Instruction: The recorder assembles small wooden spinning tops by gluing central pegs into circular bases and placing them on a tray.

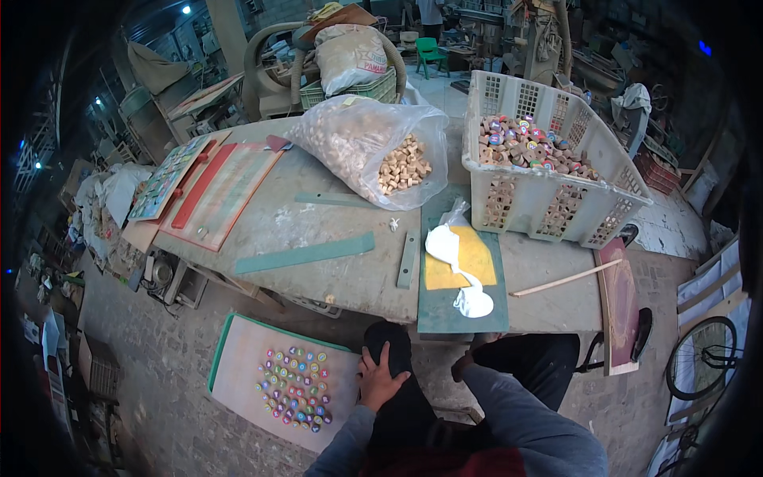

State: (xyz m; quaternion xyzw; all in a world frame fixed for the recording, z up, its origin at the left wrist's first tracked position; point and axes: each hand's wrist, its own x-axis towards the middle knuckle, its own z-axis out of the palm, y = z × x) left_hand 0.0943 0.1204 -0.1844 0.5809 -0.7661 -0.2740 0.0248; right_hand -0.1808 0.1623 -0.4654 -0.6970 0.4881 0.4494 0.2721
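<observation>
The round colourful pieces (pixel 295 387) lie loosely grouped on a pale, green-edged board (pixel 234 362), below the counter (pixel 342 286) and to the left of the person's left leg (pixel 389 346). They look like small wooden discs, so each is probably light, hard and not easily broken, best taken by its rim between thumb and fingertip; the board seems stiff, and level two-sided support at its edges would suit it, since the discs could slide. The left hand (pixel 383 380) rests on that leg with fingers spread, just beside the board. The right hand (pixel 461 366) is dark and mostly hidden near the right knee (I cannot tell how its fingers stand). By count: one board, bearing several dozen discs too small to number exactly; on the counter, one crate (pixel 520 208) of similar pieces, one clear bag (pixel 330 151) of uncountable wooden blocks, three narrow green strips (pixel 306 253) and one thin stick (pixel 566 278).
</observation>
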